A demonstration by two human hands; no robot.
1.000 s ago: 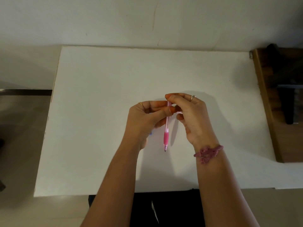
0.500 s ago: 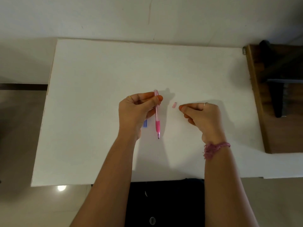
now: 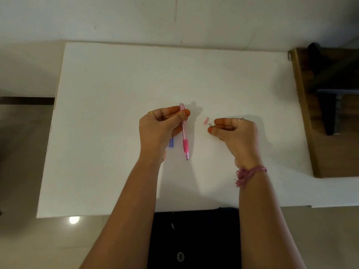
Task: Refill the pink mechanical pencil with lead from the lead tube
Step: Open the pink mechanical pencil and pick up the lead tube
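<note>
My left hand (image 3: 159, 131) grips the pink mechanical pencil (image 3: 184, 133) near its upper end, between thumb and fingers. The pencil stands almost upright above the white table (image 3: 116, 84), with its tip pointing down toward me and its top end uncovered. The small pink cap (image 3: 206, 121) lies on the table just right of the pencil. My right hand (image 3: 235, 133) has its fingers curled, and its thumb and forefinger tips meet at the cap's grey end. A blue lead tube (image 3: 171, 142) lies on the table, mostly hidden under my left hand.
A brown wooden piece of furniture (image 3: 303, 113) stands against the table's right edge with dark objects on it. The wall runs along the table's far edge. My dark-clothed lap (image 3: 194, 239) is at the near edge.
My right hand pulled the cap off the pencil's top and carried it right, down to the table. My left hand kept hold of the pencil.
</note>
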